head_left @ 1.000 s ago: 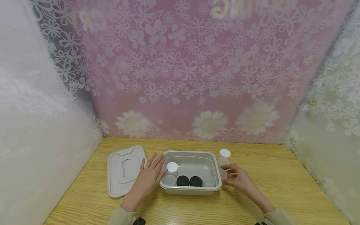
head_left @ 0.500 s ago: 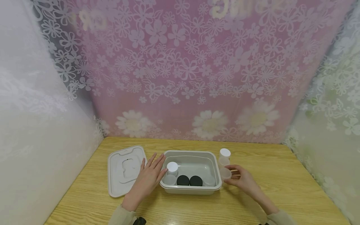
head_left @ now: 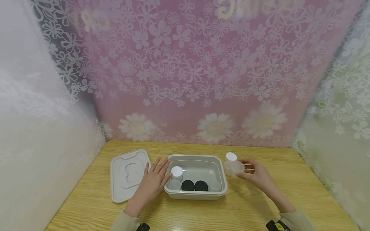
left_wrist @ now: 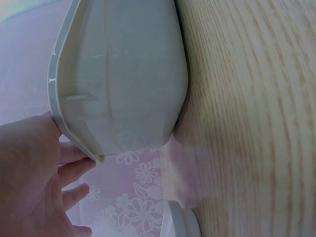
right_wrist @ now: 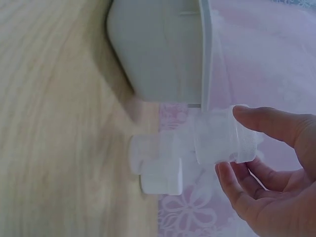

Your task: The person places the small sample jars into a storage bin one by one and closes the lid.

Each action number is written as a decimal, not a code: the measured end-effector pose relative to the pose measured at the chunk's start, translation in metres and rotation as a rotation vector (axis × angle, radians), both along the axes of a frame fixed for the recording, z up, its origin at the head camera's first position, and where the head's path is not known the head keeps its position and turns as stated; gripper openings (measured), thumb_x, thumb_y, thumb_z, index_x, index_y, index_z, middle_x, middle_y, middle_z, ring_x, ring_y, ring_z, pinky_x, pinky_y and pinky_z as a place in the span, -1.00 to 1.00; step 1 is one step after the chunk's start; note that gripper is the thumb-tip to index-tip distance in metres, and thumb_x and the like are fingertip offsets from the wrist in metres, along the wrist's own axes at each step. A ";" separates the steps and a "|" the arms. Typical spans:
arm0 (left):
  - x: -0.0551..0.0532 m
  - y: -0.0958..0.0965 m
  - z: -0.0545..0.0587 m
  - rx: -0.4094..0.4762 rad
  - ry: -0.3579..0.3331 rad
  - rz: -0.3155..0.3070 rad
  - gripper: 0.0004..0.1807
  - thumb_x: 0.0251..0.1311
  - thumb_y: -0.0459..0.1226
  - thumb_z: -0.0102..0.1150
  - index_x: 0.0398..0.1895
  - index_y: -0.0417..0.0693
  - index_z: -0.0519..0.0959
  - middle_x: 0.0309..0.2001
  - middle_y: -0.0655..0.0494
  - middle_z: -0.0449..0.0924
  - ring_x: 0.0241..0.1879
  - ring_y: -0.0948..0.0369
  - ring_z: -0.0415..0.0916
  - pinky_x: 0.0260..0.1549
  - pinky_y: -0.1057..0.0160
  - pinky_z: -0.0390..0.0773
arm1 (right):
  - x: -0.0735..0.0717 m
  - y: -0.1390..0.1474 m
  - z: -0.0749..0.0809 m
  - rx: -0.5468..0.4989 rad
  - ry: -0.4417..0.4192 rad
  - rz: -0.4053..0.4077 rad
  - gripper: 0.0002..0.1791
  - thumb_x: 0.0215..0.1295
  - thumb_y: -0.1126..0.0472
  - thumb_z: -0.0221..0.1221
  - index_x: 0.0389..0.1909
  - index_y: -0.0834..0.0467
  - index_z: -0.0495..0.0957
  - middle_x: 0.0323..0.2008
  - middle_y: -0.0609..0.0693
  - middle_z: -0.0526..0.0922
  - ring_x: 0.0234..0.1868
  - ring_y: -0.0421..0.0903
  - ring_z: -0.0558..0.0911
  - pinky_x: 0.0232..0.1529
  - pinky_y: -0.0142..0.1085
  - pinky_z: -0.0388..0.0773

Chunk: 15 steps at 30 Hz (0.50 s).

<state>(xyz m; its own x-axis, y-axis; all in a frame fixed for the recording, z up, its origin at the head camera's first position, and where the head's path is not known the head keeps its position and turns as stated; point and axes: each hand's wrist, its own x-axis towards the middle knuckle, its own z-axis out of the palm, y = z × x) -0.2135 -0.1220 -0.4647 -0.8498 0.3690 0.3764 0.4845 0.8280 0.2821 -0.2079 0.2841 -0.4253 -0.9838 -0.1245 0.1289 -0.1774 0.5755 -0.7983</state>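
My right hand (head_left: 257, 175) pinches a small translucent jar (right_wrist: 217, 136) by its ribbed lid, thumb on one side and fingers on the other. The jar is off the table, beside the right end of a grey plastic box (head_left: 195, 196). Behind it stand a white-lidded jar (head_left: 231, 157) and another translucent jar (right_wrist: 144, 153), partly hidden in the head view. With fingers spread and fairly straight, my left hand (head_left: 154, 179) rests on the box's left rim. Inside the box are two black-lidded jars (head_left: 194, 185), a white-lidded jar (head_left: 177, 172) and clear-lidded ones (head_left: 174, 184).
A pale box lid (head_left: 121, 179) lies flat on the wooden table (head_left: 185, 213), left of the box and partly beneath my left forearm. A floral curtain (head_left: 190, 73) hangs along the table's back edge, with pale sheets at both sides.
My right hand has taken the translucent jar from beside the box and carried it up, rightward and slightly back. My left hand and the box have stayed in place.
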 end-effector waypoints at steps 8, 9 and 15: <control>0.001 0.000 0.002 0.016 -0.026 -0.008 -0.39 0.50 -0.04 0.06 0.49 -0.12 0.36 0.48 -0.01 0.32 0.54 -0.12 0.08 0.39 -0.44 -0.05 | -0.009 -0.014 0.020 0.020 0.026 0.022 -0.33 0.28 0.13 0.40 0.34 0.29 0.42 0.23 0.35 0.50 0.10 0.29 0.63 -0.03 -0.09 0.69; 0.001 0.000 0.002 0.016 -0.027 -0.006 -0.39 0.50 -0.04 0.06 0.49 -0.12 0.36 0.49 0.00 0.32 0.54 -0.11 0.07 0.40 -0.44 -0.06 | -0.011 -0.017 0.022 0.026 0.026 0.025 -0.32 0.28 0.13 0.41 0.35 0.28 0.42 0.23 0.34 0.50 0.11 0.28 0.63 -0.02 -0.06 0.68; 0.001 0.000 0.001 0.013 -0.004 -0.005 -0.40 0.49 -0.06 0.08 0.47 -0.14 0.38 0.47 -0.02 0.34 0.52 -0.12 0.11 0.37 -0.45 -0.01 | -0.023 -0.042 0.026 -0.006 0.016 0.054 -0.32 0.24 0.16 0.43 0.31 0.33 0.44 0.21 0.34 0.52 0.09 0.27 0.64 0.01 -0.04 0.67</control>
